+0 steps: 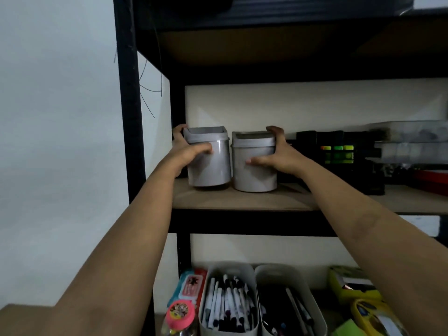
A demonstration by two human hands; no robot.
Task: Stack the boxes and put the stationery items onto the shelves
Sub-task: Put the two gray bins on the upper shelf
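Observation:
Two small grey lidded bins stand side by side at the left end of the wooden shelf (pixel 242 201). My left hand (pixel 186 151) grips the left bin (pixel 213 168) from its left side, thumb across the front; this bin is tilted, its base slightly off the board. My right hand (pixel 276 156) grips the right bin (pixel 252 175) from its right side, fingers over the lid's back edge. The right bin sits flat on the shelf. The two bins almost touch.
Black organisers with green highlighters (pixel 338 154), clear plastic boxes (pixel 412 139) and a red item (pixel 429 177) fill the shelf's right part. Below, two white tubs of pens (pixel 228 301), a pink-lidded jar (pixel 180 311) and yellow packs (pixel 354 284) stand. A black upright post (pixel 128 117) borders the left.

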